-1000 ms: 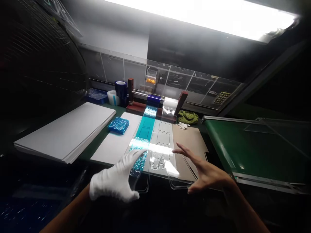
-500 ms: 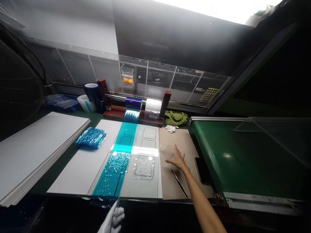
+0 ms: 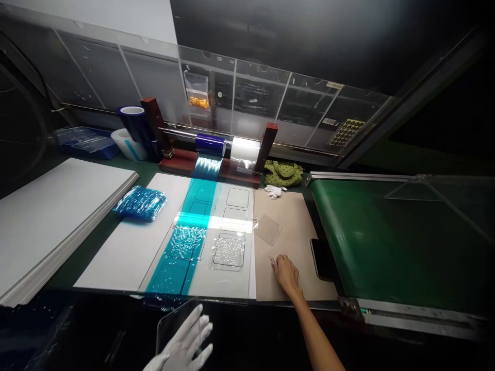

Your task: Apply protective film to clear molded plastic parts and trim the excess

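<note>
My right hand [image 3: 286, 273] rests on a brown cardboard sheet [image 3: 294, 247] and is closed on a slim metal tool [image 3: 273, 261], probably tweezers, with its tip showing past the fingers. A small clear square piece [image 3: 267, 229] lies on the cardboard above that hand. My left hand [image 3: 185, 342], in a white cotton glove, is below the table's near edge and holds a clear plastic sheet [image 3: 170, 327]. To its upper right, a rippled clear film square [image 3: 229, 251] lies on a transparent panel [image 3: 234, 278], beside a teal film strip [image 3: 181, 263].
A phone [image 3: 322, 259] lies between the cardboard and a green belt [image 3: 386, 232]. A roller holding a film roll [image 3: 210, 144] stands at the back, near tape rolls [image 3: 132, 123]. A blue film bundle [image 3: 139, 203], white board stack [image 3: 58, 216], and green bag [image 3: 283, 173] surround the work area.
My right hand has closed on the metal tool that lay on the cardboard and moved toward the near edge. The small clear square now shows on the cardboard. My left hand has risen slightly.
</note>
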The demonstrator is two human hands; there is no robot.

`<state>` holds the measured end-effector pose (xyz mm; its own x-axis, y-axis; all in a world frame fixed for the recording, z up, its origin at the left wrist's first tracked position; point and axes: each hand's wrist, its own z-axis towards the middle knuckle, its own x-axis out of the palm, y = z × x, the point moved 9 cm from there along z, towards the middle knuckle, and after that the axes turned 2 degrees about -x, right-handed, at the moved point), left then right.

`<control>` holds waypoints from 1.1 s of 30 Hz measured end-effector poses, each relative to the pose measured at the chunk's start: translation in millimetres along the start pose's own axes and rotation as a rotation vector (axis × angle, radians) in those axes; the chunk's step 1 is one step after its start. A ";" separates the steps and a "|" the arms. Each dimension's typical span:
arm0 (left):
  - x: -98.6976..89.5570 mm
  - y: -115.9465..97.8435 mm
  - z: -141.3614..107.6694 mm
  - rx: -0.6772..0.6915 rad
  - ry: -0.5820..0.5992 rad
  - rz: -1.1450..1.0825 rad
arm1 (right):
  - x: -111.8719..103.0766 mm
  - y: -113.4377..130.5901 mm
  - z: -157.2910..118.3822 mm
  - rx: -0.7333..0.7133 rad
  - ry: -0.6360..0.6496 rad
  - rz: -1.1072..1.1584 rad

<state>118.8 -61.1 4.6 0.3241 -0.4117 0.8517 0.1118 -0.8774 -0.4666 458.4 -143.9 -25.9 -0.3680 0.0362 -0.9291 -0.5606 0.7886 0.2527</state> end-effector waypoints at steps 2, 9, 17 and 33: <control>3.3 -11.6 -1.9 0.041 -0.117 0.139 | 3.8 6.1 -15.9 -0.011 -0.011 0.056; 66.0 -90.4 -44.3 0.191 -0.310 1.355 | -42.6 107.0 -114.4 -0.284 0.124 0.698; 112.6 -119.9 -116.7 0.249 -0.112 1.921 | -63.0 238.9 -281.3 -0.614 0.342 0.904; 117.5 -119.2 -194.9 0.237 -0.051 1.809 | -15.9 269.8 -355.8 -0.638 0.303 0.876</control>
<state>-39.5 -52.9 206.8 0.2092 -0.6962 -0.6867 -0.2550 0.6391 -0.7256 49.1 -150.1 153.0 -0.9377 0.2044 -0.2811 -0.2650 0.1032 0.9587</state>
